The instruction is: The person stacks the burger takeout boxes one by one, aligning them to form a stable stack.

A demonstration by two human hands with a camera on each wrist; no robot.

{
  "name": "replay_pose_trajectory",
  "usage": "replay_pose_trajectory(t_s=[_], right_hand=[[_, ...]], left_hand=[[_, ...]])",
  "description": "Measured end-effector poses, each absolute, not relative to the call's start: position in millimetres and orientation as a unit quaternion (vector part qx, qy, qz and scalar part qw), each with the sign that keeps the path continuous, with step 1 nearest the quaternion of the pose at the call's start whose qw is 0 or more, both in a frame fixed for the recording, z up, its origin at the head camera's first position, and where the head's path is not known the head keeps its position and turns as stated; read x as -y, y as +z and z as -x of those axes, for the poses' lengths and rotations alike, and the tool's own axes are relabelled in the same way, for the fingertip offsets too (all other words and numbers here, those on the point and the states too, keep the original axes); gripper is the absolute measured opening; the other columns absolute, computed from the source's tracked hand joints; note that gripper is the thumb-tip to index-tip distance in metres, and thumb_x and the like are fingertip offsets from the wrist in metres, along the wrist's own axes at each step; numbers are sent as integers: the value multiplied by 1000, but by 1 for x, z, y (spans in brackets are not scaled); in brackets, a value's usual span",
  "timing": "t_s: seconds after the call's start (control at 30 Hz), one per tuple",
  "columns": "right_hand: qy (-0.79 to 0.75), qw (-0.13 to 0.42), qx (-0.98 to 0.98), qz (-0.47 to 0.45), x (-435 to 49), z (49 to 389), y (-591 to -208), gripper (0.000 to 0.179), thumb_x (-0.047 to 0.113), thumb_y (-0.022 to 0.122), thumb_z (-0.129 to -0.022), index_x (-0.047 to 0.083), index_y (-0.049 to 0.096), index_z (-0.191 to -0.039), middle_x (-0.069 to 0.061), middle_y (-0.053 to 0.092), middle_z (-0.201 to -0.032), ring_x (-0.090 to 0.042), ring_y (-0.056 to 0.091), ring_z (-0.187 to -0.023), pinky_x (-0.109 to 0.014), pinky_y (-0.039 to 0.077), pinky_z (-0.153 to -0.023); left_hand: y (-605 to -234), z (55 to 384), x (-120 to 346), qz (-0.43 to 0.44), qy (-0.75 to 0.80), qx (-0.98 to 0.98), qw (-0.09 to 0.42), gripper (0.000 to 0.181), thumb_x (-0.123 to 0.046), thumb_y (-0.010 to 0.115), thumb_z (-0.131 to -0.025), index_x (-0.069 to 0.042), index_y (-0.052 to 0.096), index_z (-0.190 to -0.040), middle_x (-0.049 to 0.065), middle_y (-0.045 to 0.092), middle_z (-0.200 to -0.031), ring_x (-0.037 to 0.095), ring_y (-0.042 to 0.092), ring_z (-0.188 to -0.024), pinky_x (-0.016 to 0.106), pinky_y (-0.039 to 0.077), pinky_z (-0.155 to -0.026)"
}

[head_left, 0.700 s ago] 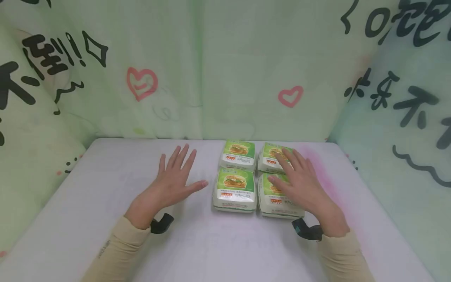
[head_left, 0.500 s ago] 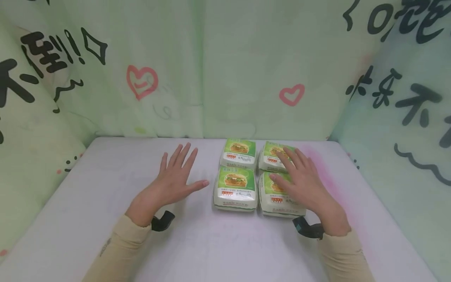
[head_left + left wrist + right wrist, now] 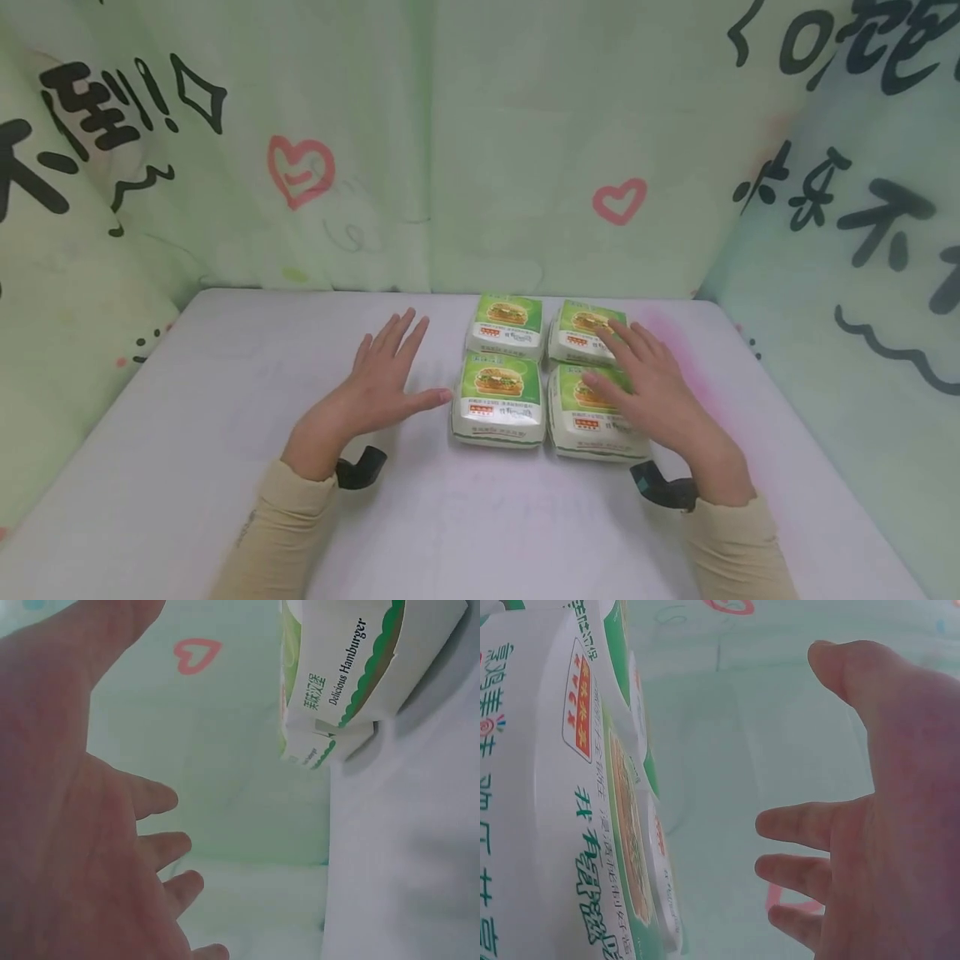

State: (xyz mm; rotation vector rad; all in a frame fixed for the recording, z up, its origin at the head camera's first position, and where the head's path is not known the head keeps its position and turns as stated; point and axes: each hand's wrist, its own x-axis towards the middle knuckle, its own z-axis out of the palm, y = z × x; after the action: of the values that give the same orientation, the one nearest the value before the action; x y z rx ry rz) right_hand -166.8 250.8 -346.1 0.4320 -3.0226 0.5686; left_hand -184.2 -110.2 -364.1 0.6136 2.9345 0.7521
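Several hamburger boxes, green and white with a burger picture, form two rows on a white table. My left hand [image 3: 375, 392] is spread open left of the front left box [image 3: 497, 400], its thumb tip close to that box's left side. The back left box [image 3: 507, 325] stands behind it. Over the right-hand boxes hovers my right hand [image 3: 652, 387], fingers extended, covering parts of the front right box [image 3: 585, 425] and the back right box [image 3: 577, 321]. Neither hand holds anything. The left wrist view shows box sides [image 3: 352, 667]; the right wrist view shows a printed box top [image 3: 562, 787].
The white table [image 3: 465, 525] has a pink stain [image 3: 675, 350] at its right. Green cloth walls [image 3: 487, 125] with black writing and pink hearts enclose it at the back and both sides. Dark wrist bands with camera mounts [image 3: 362, 468] sit at both wrists.
My left hand has moved a little to the right, bringing its thumb nearer the front left box. The right hand has shifted slightly right. The boxes stay in place.
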Motion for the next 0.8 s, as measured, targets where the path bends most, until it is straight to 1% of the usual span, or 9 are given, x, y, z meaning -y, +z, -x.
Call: replay_pose_trajectory(t_s=[0.3,0.4,0.53,0.67,0.8], right_hand=[[202,5,970,-132,-258,162,-345,80,57,51,-97,13,24,-158,-14,16,-166,-41,6,-153,-70,13,-118],[210,1,969,-131,-260,161,-345,80,56,53,-96,14,24,-158,-14,16,-166,-41,7,-152,-70,14,-117],[216,0,967,-135,-262,163,-344,82,56,55,-95,14,24,-158,-15,18,-165,-42,10,-152,-69,16,-117],[226,-10,963,-144,-263,163,-344,86,56,60,-93,13,24,-158,-17,19,-164,-42,13,-150,-68,19,-117],[229,-28,961,-149,-264,159,-346,92,57,65,-89,14,22,-158,-17,19,-164,-43,15,-150,-68,22,-116]], left_hand=[[-371,183,102,-201,267,-942,38,104,-60,64,-86,-12,8,-160,11,3,-168,35,0,-155,65,3,-122],[-372,184,102,-206,272,-939,35,104,-59,65,-87,-12,8,-160,12,4,-168,35,1,-155,65,4,-122],[-372,185,99,-214,285,-933,40,104,-58,65,-87,-14,7,-161,10,3,-168,34,2,-155,62,5,-123],[-375,185,91,-230,308,-922,45,104,-57,67,-86,-15,7,-161,7,5,-168,32,5,-155,59,11,-124],[-383,186,85,-240,329,-912,59,107,-58,69,-85,-17,5,-161,4,4,-168,29,7,-155,56,18,-124]])
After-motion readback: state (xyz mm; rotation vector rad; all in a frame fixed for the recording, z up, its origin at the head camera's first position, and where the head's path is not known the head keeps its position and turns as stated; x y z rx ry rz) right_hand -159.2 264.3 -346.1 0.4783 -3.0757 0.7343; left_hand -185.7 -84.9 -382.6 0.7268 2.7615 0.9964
